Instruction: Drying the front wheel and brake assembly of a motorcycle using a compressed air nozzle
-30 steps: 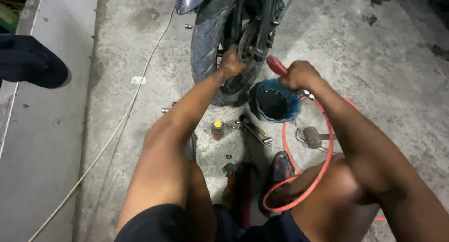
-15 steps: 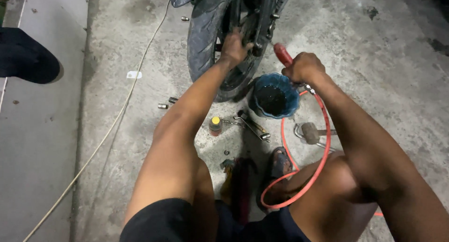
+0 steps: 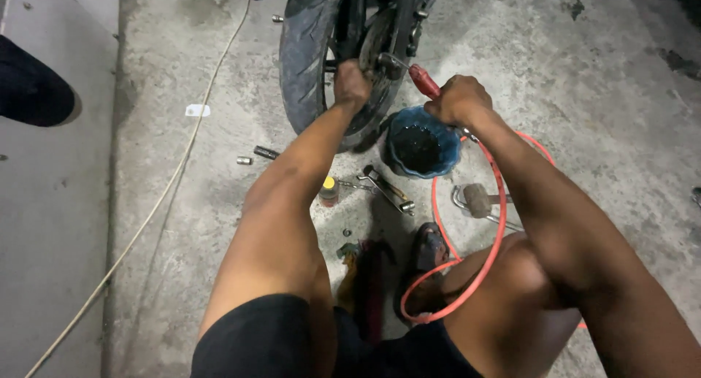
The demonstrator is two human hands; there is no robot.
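Crouched at the motorcycle wheel (image 3: 310, 64), we are blowing its hub clean: our left hand (image 3: 352, 82) grips the wheel, our right hand (image 3: 458, 100) is closed around the red air gun (image 3: 423, 80), which needs steady aim.

Motorcycle wheel and red-handled air tool, top centre of frame.
The upright wheel (image 3: 303, 64), dark tyre, stands on concrete; the air tool (image 3: 422, 79) angles toward its hub, trailing a red hose (image 3: 499, 203).
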